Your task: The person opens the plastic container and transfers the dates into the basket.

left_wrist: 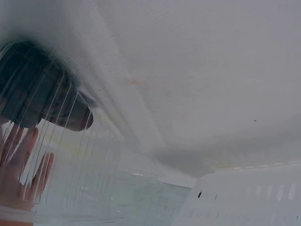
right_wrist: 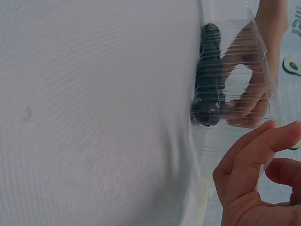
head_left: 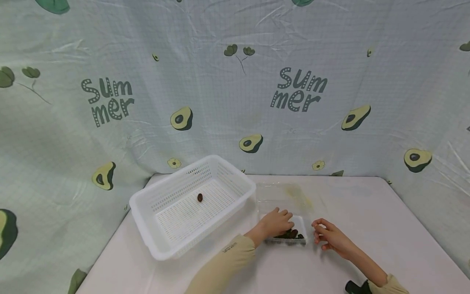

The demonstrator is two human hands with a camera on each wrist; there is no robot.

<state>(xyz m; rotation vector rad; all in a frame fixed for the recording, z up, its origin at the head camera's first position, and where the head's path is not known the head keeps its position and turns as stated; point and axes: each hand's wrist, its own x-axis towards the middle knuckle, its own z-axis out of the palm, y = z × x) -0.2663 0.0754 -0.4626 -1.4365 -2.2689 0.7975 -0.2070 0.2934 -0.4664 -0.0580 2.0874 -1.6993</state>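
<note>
Left hand [head_left: 277, 222]: reaching into the clear plastic container [head_left: 290, 196], fingers curling down onto the dark fruits [head_left: 291, 234] at its near end; whether pinching 1 or merely touching, impossible to tell from any view.
Left fingers [left_wrist: 21, 165]: showing through the ribbed clear wall in the left wrist view, lying just beside a dark fruit [left_wrist: 44, 99].
Right hand [head_left: 330, 237]: hovering just beside the container's right edge, fingers loosely curling, grasping nothing; fingertips [right_wrist: 277, 134] sitting at the clear wall [right_wrist: 235, 84] in the right wrist view, contact uncertain.
Dark fruits: lying in a small cluster against the near wall of the container, appearing as a dark stack [right_wrist: 209, 80] in the right wrist view.
Clear plastic container: resting on the white table [head_left: 367, 228], just right of the basket.
White basket [head_left: 147, 220]: standing slightly askew on the table's left part, holding 1 dark fruit [head_left: 200, 197] near the middle of its perforated floor.
Backdrop [head_left: 235, 81]: hanging behind the table, printed with avocados and the word "Summer".
Sleeves: beige, covering both forearms.
</note>
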